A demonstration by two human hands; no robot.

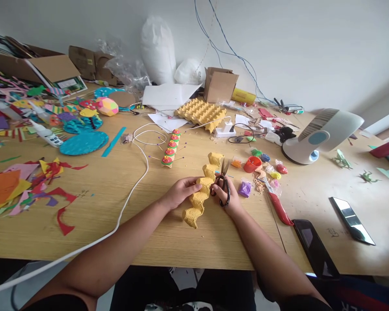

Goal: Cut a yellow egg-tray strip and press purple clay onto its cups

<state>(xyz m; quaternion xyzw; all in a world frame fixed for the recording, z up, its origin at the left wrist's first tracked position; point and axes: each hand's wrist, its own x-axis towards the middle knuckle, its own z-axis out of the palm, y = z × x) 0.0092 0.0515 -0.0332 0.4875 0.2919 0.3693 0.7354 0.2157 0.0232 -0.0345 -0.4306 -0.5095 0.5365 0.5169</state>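
Nearest the camera, bare forearms (126, 242) are extended over the edge of a wooden table (168, 250). At far left, coloured paper scraps (6, 185) are heaped, and a white glue bottle (45, 134) is laid beside a blue oval (84, 142). Rightward, a white cable (118, 224) is looped near a row of red-and-green cups (170, 152). Centrally, a yellow egg-carton strip (199, 199) is held just above the table by the left hand (183, 192), its thumb pressed on top. Beside it, black-handled scissors (224, 173) are gripped by the right hand (228, 198), blades pointed away from the body; whether the strip is touched by them cannot be told. Farther right, a purple clay packet (245, 188), a red cup (252, 164), a red-handled knife (280, 209) and a white fan (340, 125) are seen.
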